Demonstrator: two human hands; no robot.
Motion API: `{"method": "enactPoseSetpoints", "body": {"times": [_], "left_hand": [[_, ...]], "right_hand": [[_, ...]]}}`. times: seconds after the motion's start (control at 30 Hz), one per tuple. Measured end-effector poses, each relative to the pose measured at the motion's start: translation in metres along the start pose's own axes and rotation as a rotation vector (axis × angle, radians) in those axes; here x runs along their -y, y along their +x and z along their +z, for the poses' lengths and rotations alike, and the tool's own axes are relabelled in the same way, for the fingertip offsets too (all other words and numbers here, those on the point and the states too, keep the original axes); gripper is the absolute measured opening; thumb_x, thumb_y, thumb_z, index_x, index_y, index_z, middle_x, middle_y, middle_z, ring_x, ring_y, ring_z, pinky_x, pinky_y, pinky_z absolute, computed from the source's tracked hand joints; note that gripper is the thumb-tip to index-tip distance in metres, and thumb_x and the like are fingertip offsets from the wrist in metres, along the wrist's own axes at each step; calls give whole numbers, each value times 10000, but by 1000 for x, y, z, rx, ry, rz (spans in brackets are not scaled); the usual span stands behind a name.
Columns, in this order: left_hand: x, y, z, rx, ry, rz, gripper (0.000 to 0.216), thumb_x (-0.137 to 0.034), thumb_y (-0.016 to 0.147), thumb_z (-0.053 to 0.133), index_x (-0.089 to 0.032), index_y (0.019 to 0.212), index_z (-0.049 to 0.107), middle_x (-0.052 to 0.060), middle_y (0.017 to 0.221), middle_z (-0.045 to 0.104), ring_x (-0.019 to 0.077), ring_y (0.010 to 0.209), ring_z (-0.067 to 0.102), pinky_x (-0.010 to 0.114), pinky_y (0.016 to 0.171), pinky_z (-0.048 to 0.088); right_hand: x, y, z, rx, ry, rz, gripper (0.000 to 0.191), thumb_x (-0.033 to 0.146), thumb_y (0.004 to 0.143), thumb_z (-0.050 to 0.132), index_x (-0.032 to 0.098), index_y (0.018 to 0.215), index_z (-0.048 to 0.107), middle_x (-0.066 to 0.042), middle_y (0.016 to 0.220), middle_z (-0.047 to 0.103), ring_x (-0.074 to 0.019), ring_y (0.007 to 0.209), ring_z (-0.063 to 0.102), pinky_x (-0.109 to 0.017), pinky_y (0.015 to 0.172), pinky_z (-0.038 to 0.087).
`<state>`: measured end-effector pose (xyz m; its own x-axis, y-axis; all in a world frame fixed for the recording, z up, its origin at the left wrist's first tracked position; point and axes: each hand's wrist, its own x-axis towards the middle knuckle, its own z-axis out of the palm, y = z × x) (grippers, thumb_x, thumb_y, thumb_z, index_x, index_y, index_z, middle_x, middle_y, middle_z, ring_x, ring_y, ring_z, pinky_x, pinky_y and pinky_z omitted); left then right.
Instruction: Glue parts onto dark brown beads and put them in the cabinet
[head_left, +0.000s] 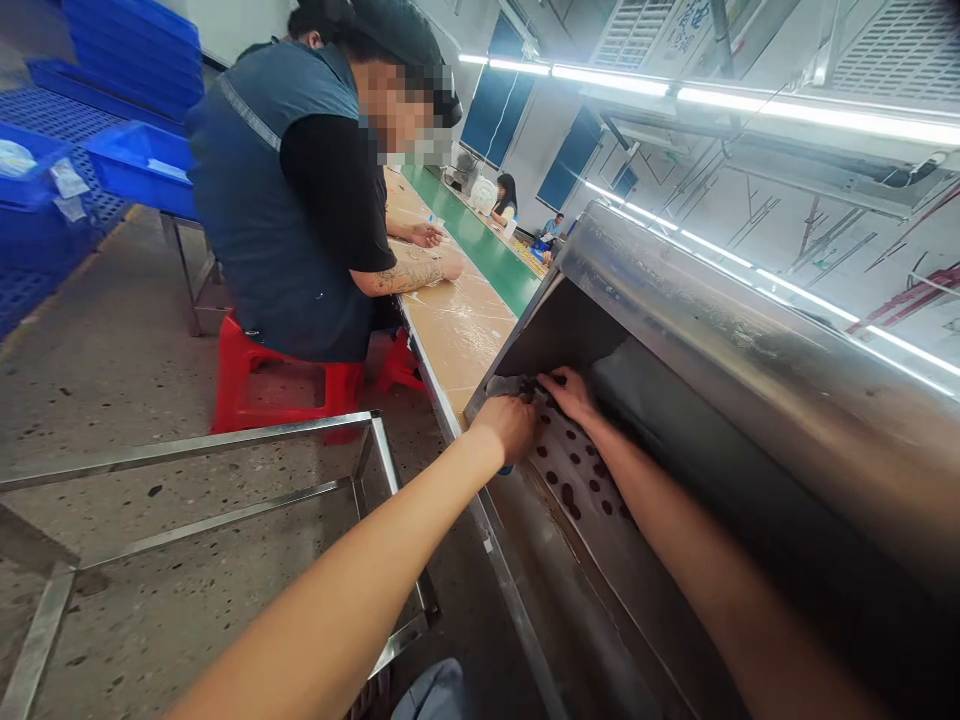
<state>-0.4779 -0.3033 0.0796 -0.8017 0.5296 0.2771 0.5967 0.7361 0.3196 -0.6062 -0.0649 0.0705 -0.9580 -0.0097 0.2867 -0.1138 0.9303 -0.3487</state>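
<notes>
My left hand (511, 428) is closed in a fist at the far end of a grey sheet (559, 440) inside a metal hood. A bit of blue (507, 469) shows under this fist, but what the fingers grip is hidden. Just to its right, my right hand (571, 394) has its thumb and fingers drawn together near the sheet's far edge. Whatever sits between those fingertips is too small to name. Several dark round pieces (568, 497) lie scattered over the sheet below both hands.
The metal hood (675, 300) rises over the work area on the right. A co-worker (300, 200) sits on a red stool (289, 385) at the long table (457, 330). On the left stand a metal frame (225, 450) and blue crates (142, 165).
</notes>
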Motion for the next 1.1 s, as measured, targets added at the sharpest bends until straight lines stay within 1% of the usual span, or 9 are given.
{"method": "enactPoseSetpoints", "body": {"times": [0.13,0.23,0.33,0.47,0.57,0.67,0.73,0.93,1.1], "left_hand": [[-1,0,4,-23,5,9,433,-339,1195,540,-85,1485,737,258,1458,793,369,1297,800,507,1137,605],[-1,0,4,-38,14,20,427,-340,1185,532,-122,1477,753,255,1532,759,385,1389,754,498,1200,562],[2,0,2,-58,26,19,401,-381,1166,562,-166,1419,786,252,1545,741,427,1484,675,542,1249,516],[6,2,0,-64,34,16,441,-420,1149,580,-182,1483,745,253,1547,741,452,1489,652,584,1266,485],[7,5,2,-53,45,1,526,-458,1146,567,-129,1538,692,289,1545,737,474,1474,658,595,1257,476],[7,8,4,-36,60,-13,578,-473,1158,514,-75,1545,674,320,1560,720,494,1484,641,599,1247,470],[6,11,5,-26,67,-17,577,-469,1163,500,-85,1558,672,308,1599,702,491,1511,621,591,1258,458],[4,14,4,-5,72,-41,562,-519,1177,579,-136,1575,678,244,1609,705,420,1515,636,594,1273,467],[2,15,0,3,91,-60,601,-627,1149,668,-159,1522,713,196,1550,726,383,1480,663,620,1280,489]], "right_hand": [[13,-7,8,-7,-20,-37,371,530,1128,829,174,1220,780,-86,1259,795,-267,1151,779,-487,1068,663],[17,-9,10,-11,-31,-71,355,514,1132,824,175,1228,776,-87,1270,788,-269,1160,773,-489,1072,659],[18,-9,8,-6,-36,-121,303,465,1143,819,177,1231,779,-85,1283,785,-271,1189,768,-496,1091,659],[19,-10,3,5,-39,-196,279,454,1159,797,187,1239,779,-88,1302,779,-266,1189,762,-494,1098,657],[18,-13,-2,20,-36,-248,278,465,1162,785,193,1219,778,-87,1302,775,-267,1202,751,-494,1111,643],[16,-19,-9,23,-44,-271,294,482,1162,774,192,1209,773,-88,1306,767,-276,1223,737,-505,1130,622],[14,-25,-14,22,-58,-275,296,487,1164,767,195,1212,771,-90,1322,762,-281,1243,729,-513,1149,609],[4,-53,-36,11,-131,-223,301,486,1171,763,200,1264,772,-100,1361,758,-285,1260,731,-522,1154,619],[-6,-90,-67,89,-192,-175,307,478,1166,779,191,1274,771,-95,1335,767,-272,1203,753,-499,1100,652]]}}
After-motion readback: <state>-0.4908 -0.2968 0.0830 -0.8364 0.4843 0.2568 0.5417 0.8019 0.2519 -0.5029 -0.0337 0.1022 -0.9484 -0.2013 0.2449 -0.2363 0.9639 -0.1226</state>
